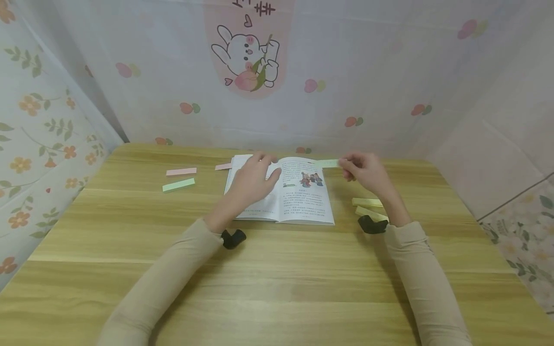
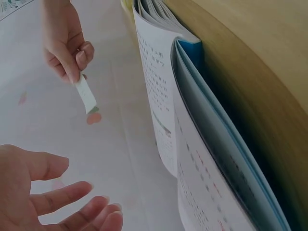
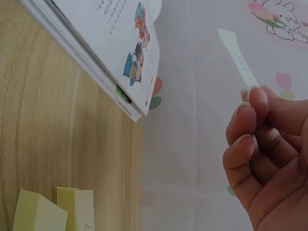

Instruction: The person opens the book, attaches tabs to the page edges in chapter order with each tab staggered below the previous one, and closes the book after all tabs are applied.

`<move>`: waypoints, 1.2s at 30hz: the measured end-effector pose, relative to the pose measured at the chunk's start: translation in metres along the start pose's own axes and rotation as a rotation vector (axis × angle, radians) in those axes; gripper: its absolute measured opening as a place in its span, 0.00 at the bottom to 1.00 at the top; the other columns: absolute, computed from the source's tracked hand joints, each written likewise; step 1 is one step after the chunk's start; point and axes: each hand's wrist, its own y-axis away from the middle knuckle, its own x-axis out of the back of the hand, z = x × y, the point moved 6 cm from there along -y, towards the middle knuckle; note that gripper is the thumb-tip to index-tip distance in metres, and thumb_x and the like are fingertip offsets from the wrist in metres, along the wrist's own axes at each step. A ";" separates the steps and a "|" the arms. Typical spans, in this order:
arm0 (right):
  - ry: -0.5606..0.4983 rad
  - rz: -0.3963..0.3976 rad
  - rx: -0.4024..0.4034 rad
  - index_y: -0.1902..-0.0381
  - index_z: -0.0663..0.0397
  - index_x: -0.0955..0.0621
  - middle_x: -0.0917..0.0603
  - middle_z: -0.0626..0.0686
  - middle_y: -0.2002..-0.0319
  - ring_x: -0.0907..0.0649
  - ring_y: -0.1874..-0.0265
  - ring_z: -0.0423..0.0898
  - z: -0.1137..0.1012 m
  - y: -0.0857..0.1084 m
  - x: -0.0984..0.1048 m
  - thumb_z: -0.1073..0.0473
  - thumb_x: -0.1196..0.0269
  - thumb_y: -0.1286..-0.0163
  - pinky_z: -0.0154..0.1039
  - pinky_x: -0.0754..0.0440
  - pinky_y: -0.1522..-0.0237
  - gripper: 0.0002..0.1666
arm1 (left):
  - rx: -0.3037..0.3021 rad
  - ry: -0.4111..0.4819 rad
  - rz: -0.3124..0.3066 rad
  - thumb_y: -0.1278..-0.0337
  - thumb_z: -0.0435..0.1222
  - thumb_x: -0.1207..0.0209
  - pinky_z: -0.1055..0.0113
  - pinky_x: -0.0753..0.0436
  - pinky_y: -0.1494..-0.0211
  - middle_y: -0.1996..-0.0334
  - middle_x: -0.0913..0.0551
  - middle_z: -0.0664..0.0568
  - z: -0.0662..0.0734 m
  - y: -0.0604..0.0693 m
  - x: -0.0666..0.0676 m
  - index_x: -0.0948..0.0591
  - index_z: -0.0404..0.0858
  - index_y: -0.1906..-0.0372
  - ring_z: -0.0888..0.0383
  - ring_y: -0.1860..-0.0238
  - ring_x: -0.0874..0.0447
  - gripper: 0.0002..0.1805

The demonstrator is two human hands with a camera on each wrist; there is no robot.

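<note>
An open book (image 1: 303, 197) lies on the table, printed text on both pages and a coloured picture on the right one. My right hand (image 1: 365, 170) pinches a light green sticky-note strip (image 3: 239, 57) between thumb and fingers. In the head view this strip reaches toward the upper right corner of the right page; in the right wrist view it looks raised off the book. My left hand (image 1: 255, 178) is above the left page with its fingers loosely spread, holding nothing; it covers part of that page. A pink strip (image 1: 223, 166) sticks out from the book's left edge.
Left of the book lie a pink sticky-note pad (image 1: 181, 171) and a green one (image 1: 178, 184). Two yellow sticky-note pads (image 1: 367, 202) lie right of the book, near my right wrist. A patterned curtain (image 1: 324, 110) hangs behind the wooden table (image 1: 285, 283).
</note>
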 end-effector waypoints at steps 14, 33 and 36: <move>0.001 0.002 -0.071 0.58 0.69 0.20 0.20 0.57 0.74 0.21 0.77 0.44 0.015 0.000 0.000 0.55 0.43 0.21 0.38 0.21 0.73 0.18 | -0.067 -0.078 -0.036 0.26 0.41 0.46 0.53 0.16 0.52 0.40 0.24 0.39 0.018 -0.008 -0.024 0.24 0.35 0.36 0.45 0.45 0.21 0.21; 0.066 -0.042 -0.155 0.57 0.70 0.19 0.20 0.57 0.74 0.22 0.78 0.42 0.028 -0.002 -0.005 0.58 0.43 0.21 0.32 0.24 0.74 0.16 | -0.124 -0.198 -0.092 0.25 0.42 0.46 0.57 0.16 0.53 0.44 0.23 0.40 0.040 -0.024 -0.048 0.23 0.35 0.35 0.47 0.48 0.21 0.22; 0.070 -0.047 -0.176 0.56 0.71 0.20 0.20 0.58 0.73 0.22 0.77 0.42 0.027 -0.002 -0.006 0.59 0.44 0.21 0.32 0.25 0.73 0.16 | -0.125 -0.203 -0.093 0.25 0.42 0.45 0.57 0.16 0.54 0.43 0.23 0.40 0.043 -0.026 -0.051 0.24 0.35 0.34 0.48 0.48 0.21 0.23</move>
